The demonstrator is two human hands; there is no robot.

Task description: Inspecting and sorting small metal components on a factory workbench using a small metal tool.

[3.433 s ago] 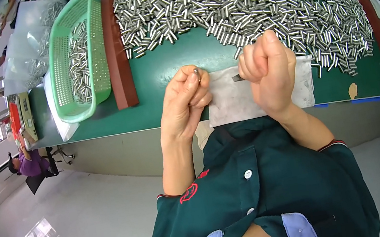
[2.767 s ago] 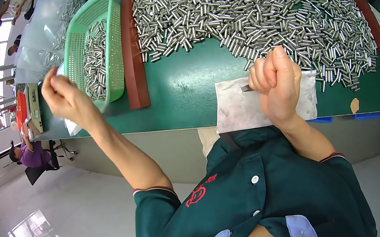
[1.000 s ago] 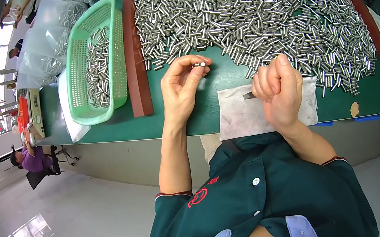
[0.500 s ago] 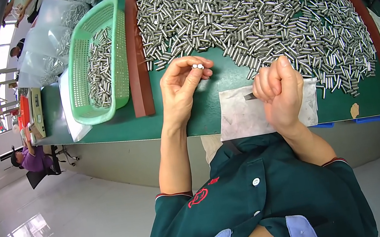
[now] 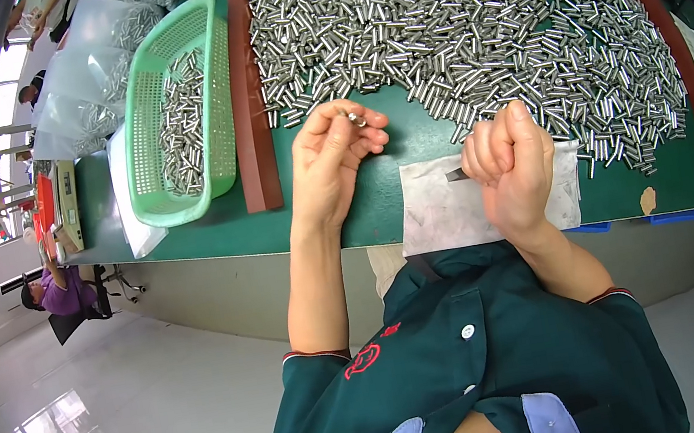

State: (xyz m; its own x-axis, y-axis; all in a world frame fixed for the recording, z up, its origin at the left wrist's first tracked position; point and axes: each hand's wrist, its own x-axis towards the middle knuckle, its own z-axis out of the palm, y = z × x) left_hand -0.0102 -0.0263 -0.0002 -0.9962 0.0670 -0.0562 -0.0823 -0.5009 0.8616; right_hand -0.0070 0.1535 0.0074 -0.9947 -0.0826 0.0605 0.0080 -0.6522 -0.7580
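Between the thumb and fingers of my left hand [image 5: 334, 150] are small shiny metal pins [image 5: 356, 119], held above the table just short of the large heap of metal pins [image 5: 444, 26]. My right hand [image 5: 508, 162] is closed over a white, smudged cloth [image 5: 447, 209]. A short dark, flat blade-like tip [image 5: 456, 174] sticks out from its curled fingers; the remainder of that tool is hidden in the fist.
Left of a reddish-brown rail [image 5: 254, 140] stands a green plastic basket [image 5: 223, 159] partly filled with pins. Clear bags of pins [image 5: 80, 101] lie behind it. A second rail [image 5: 652, 9] borders the heap on the right. A person in purple [image 5: 66, 291] sits at far left.
My left hand has turned slightly and the pins in it now show their sides rather than bright round ends. My right hand has stayed almost still.
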